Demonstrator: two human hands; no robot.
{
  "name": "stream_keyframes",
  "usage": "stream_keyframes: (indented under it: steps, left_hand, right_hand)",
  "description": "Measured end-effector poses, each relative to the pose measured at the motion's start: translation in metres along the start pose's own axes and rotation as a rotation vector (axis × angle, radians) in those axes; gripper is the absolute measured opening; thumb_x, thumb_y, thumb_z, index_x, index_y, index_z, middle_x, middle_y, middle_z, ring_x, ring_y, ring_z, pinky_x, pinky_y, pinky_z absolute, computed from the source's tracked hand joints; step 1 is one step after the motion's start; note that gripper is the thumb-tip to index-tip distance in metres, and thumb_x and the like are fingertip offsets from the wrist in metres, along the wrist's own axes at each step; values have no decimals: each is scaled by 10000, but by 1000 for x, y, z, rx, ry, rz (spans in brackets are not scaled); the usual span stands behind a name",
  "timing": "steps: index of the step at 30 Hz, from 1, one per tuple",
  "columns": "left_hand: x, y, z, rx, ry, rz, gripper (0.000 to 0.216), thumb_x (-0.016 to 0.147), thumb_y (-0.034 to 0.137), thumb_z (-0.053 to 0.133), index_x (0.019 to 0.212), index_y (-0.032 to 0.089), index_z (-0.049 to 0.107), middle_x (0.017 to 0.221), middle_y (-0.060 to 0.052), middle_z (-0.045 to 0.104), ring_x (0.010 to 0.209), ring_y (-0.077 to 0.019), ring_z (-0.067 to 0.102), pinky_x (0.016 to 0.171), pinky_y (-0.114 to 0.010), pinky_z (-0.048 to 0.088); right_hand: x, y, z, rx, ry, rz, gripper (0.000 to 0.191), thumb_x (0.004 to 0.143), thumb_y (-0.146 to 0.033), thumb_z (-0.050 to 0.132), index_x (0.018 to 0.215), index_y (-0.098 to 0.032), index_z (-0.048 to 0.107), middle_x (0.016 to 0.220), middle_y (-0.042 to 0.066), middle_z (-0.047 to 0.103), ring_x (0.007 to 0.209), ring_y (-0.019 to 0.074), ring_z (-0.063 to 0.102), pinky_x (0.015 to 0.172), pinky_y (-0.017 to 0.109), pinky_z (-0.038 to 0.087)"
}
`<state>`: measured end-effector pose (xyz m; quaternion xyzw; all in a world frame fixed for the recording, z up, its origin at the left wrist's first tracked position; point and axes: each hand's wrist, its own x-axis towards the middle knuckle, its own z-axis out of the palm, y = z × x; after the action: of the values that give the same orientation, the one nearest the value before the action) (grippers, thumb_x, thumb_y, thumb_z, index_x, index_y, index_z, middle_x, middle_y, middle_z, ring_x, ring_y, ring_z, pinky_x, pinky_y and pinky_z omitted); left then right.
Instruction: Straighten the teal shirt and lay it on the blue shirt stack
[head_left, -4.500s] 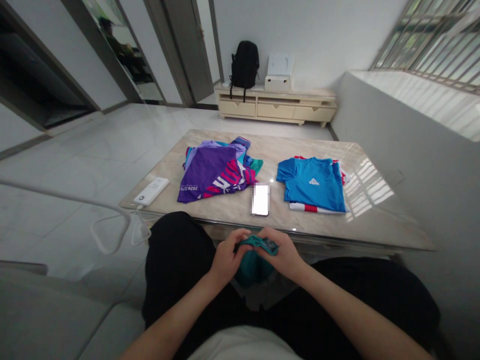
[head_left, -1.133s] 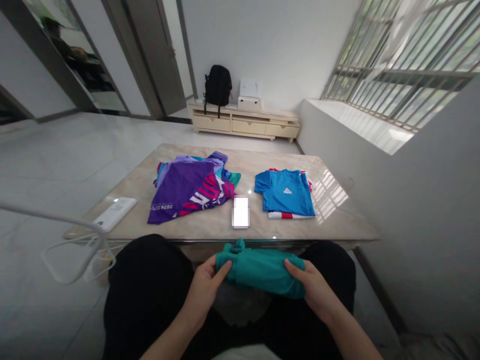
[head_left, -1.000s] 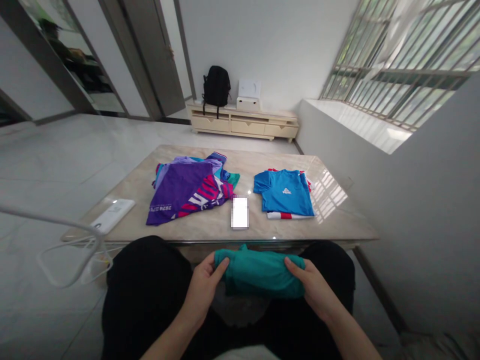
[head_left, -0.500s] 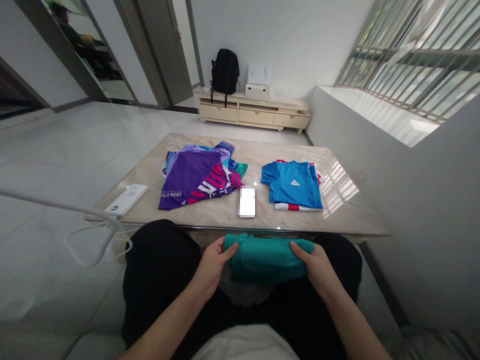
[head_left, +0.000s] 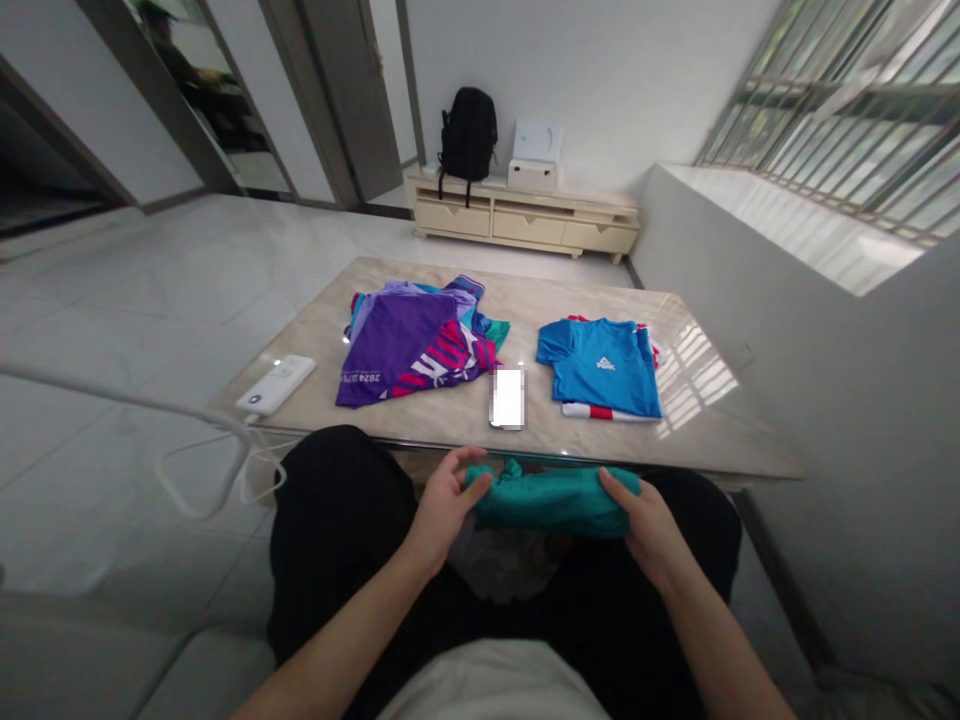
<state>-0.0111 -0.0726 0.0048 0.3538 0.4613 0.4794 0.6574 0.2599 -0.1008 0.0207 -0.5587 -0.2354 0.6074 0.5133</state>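
A teal-green garment (head_left: 555, 502), bundled into a narrow roll, stretches level between my hands above my lap. My left hand (head_left: 444, 508) holds its left end, thumb on the near side; the index finger is raised off the cloth. At the other end, my right hand (head_left: 651, 522) grips with the thumb on top and the fingers hidden behind. Beyond them on the marble-topped table (head_left: 420, 425) lies a loose heap of jerseys with a purple jersey (head_left: 401, 345) on top. A blue T-shirt (head_left: 606, 365) lies folded to the right, over white-and-red clothing.
A small blurred-out white object (head_left: 508, 398) lies near the table's front edge. A white power bank (head_left: 277, 385) with a cable (head_left: 225, 412) lies at the left. Against the far wall, a low cabinet (head_left: 525, 222) carries a black backpack (head_left: 469, 135) and a white box (head_left: 534, 172).
The garment has become a narrower roll. My left index finger has lifted away from it, while my right hand keeps its hold. The whole view has shifted slightly.
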Motion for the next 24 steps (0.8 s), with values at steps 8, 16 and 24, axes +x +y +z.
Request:
stream_keyframes:
  steps: [8, 16, 24]
  left_hand:
    - [7, -6, -6, -61, 98, -100, 485, 689, 410, 901, 1077, 157, 758, 743, -5, 712, 625, -121, 607, 595, -211, 449]
    - [6, -8, -10, 83, 232, 87, 437, 815, 414, 754, 1174, 166, 778, 800, -14, 733, 612, -112, 542, 575, -205, 405]
    - [-15, 8, -21, 120, -69, -66, 553, 753, 473, 857, 1210, 190, 729, 969, -71, 777, 850, -213, 697, 761, -277, 535]
  right_hand:
    - [3, 0, -7, -61, 10, -22, 435, 647, -487, 949, 882, -155, 796, 872, 90, 810, 764, 268, 757, 757, 363, 616]
    - [4, 3, -11, -190, -15, 17, 503, 704, -625, 858, 912, -170, 799, 779, 61, 785, 641, 237, 697, 595, 324, 555]
    - [-13, 13, -13, -55, -194, -47, 805, 639, -415, 963, 1337, -205, 621, 982, 81, 798, 847, 259, 757, 844, 393, 582]
